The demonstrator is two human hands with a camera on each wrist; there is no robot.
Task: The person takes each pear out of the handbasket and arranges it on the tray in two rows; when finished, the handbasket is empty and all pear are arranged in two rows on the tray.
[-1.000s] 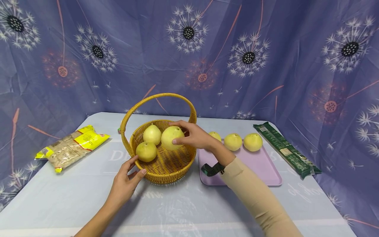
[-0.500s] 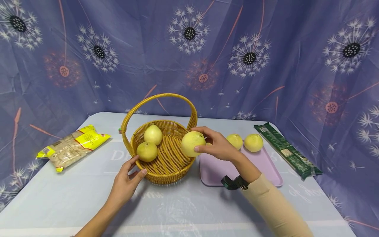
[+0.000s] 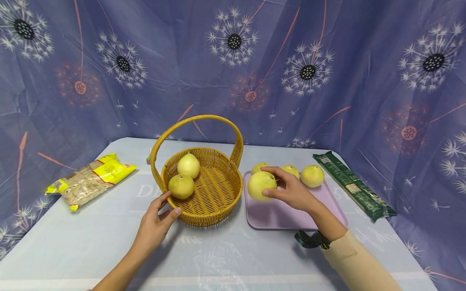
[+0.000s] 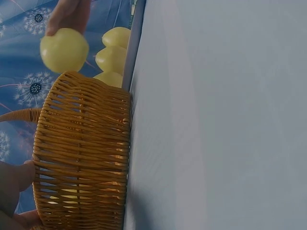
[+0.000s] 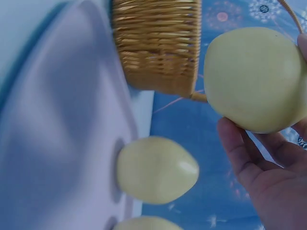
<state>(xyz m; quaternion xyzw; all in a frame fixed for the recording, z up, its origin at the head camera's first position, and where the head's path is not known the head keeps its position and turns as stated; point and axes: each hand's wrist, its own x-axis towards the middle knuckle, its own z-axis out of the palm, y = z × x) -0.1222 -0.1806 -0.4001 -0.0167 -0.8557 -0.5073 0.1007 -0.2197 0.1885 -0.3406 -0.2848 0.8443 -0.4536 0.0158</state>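
Note:
My left hand holds the near left rim of a yellow wicker basket with a tall arched handle. Inside the basket, toward its left, lie two pale yellow pomelos, one in front and one behind. Above the left part of a pink tray, my right hand grips another pomelo, thumb in front and fingers round its far side. The right wrist view shows that pomelo held off the tray. Along the tray's back edge sit three more pomelos, two partly hidden by the right hand and its fruit.
A yellow and clear bag of dry food lies at the left of the table. To the tray's right is a long green packet. A patterned blue cloth hangs behind the table.
My right hand has carried the pomelo rightward, from over the inside of the basket to above the tray. The left hand has stayed on the rim, and the two pomelos in the basket are unmoved.

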